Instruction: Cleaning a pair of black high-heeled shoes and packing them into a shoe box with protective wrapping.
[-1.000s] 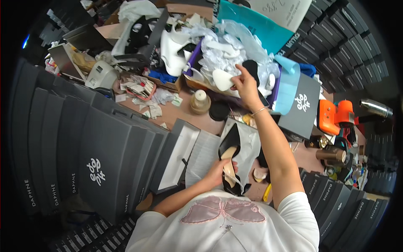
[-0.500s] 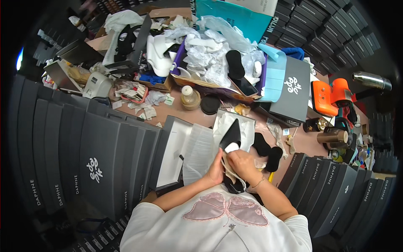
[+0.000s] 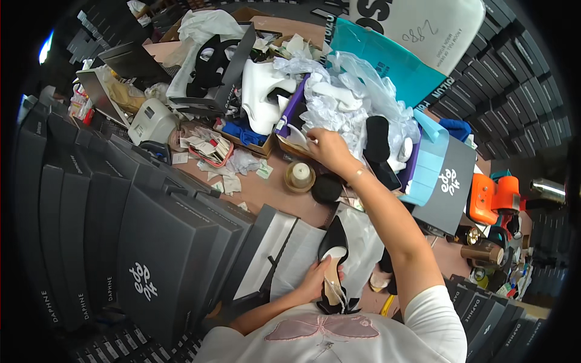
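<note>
The person's left hand (image 3: 313,282) wraps around a black pointed shoe (image 3: 334,237), near centre; the right hand (image 3: 331,150), fingers bent over the far purple-edged box (image 3: 294,104), hides its grip; a slack left hold could drop the shoe

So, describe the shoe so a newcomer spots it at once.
Start at the white shirt along the bottom of the view. Just above it, the left hand grips the shoe, which points up the picture. Its black colour and pointed toe set it apart from the white paper to its right.
</note>
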`<act>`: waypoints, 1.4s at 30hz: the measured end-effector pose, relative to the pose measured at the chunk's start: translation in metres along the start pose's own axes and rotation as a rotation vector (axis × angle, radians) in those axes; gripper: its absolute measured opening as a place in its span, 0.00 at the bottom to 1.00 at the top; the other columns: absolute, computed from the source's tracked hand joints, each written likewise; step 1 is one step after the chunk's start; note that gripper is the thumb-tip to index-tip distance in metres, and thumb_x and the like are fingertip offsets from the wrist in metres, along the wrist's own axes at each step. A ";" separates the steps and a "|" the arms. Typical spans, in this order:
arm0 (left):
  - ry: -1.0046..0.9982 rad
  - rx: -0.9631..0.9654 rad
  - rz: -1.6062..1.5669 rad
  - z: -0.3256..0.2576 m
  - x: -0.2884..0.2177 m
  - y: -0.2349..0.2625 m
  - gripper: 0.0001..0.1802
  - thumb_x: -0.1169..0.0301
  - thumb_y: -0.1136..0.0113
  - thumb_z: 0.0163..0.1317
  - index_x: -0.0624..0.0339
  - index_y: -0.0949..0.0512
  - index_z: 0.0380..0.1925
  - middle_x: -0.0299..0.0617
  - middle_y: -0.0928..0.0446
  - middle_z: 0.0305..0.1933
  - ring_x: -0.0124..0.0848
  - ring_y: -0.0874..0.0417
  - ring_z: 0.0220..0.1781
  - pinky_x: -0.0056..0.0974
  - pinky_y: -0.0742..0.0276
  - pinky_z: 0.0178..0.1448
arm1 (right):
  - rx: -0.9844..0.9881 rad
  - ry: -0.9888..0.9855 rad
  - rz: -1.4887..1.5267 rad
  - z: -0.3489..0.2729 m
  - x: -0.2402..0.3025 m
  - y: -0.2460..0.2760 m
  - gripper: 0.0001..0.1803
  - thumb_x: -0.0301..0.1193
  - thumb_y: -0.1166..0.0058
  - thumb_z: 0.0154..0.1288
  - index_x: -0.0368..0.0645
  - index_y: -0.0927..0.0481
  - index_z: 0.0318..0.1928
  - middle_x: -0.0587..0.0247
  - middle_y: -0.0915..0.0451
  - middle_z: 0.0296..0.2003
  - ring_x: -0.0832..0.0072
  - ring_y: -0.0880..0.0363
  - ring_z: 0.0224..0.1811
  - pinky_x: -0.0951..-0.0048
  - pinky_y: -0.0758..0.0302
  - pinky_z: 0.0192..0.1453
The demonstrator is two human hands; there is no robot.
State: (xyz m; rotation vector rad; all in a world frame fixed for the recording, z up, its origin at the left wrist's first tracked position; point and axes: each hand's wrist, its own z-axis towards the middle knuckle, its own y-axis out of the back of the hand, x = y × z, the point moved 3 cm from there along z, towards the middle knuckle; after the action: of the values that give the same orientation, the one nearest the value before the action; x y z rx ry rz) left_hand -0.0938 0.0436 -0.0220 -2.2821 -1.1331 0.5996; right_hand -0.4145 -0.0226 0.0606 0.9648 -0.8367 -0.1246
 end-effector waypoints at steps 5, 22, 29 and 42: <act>0.026 0.012 0.035 0.009 -0.007 -0.001 0.22 0.55 0.49 0.70 0.61 0.29 0.52 0.43 0.22 0.39 0.34 0.19 0.35 0.39 0.20 0.38 | 0.056 -0.058 -0.297 0.038 -0.026 -0.065 0.11 0.27 0.50 0.59 0.43 0.26 0.43 0.50 0.19 0.31 0.55 0.17 0.35 0.57 0.20 0.36; -0.310 0.031 0.117 -0.005 0.024 -0.043 0.24 0.56 0.48 0.67 0.56 0.36 0.58 0.43 0.26 0.53 0.33 0.21 0.47 0.43 0.22 0.50 | 0.042 -0.356 -0.025 -0.296 0.065 0.063 0.16 0.25 0.41 0.49 0.41 0.29 0.40 0.53 0.29 0.35 0.54 0.23 0.36 0.56 0.25 0.37; -0.261 -0.013 0.052 -0.022 0.061 -0.046 0.21 0.52 0.49 0.69 0.54 0.32 0.51 0.39 0.26 0.40 0.31 0.21 0.39 0.38 0.22 0.43 | 0.091 -0.371 -0.215 -0.292 0.053 0.031 0.44 0.24 0.41 0.46 0.52 0.38 0.68 0.44 0.41 0.67 0.48 0.39 0.66 0.47 0.36 0.62; 0.083 -0.141 0.282 0.051 0.037 0.053 0.22 0.54 0.47 0.67 0.59 0.27 0.52 0.41 0.21 0.36 0.33 0.18 0.34 0.38 0.21 0.37 | 0.003 -0.005 -0.225 -0.096 0.003 0.092 0.15 0.24 0.46 0.55 0.39 0.23 0.46 0.50 0.21 0.43 0.54 0.21 0.43 0.60 0.23 0.46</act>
State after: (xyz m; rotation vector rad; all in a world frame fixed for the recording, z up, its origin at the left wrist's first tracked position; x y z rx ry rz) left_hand -0.0720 0.0593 -0.0998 -2.5870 -0.8443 0.5376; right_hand -0.3709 0.0946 0.1050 1.0605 -0.7310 -0.3198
